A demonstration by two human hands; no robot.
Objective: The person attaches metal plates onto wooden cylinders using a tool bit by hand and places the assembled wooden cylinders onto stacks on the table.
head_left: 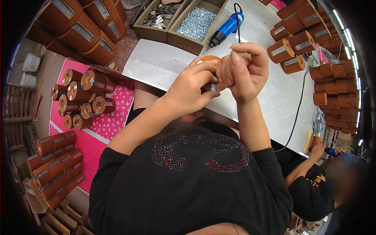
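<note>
My left hand [192, 84] is wrapped round an orange-brown cylinder [210, 58] at the near edge of the white table. Much of the cylinder is hidden behind my fingers. A small grey metal piece [214, 87] shows by my left thumb. Just to the right, my right hand [246, 70] is closed, its fingers curled against the cylinder's side and the thumb raised near the forefinger. Whatever it pinches is too small or hidden to make out. Beyond both hands lies a blue electric screwdriver [227, 29], its bit pointing toward me.
Wooden boxes hold silver screws [197, 24] and flat metal pieces [161, 15]. Brown cylinders with metal plates stand stacked far left [84, 29], at right [291, 47] and on pink cloth [111, 117]. A black cable [300, 102] crosses the table [270, 109]. A co-worker [313, 188] sits at lower right.
</note>
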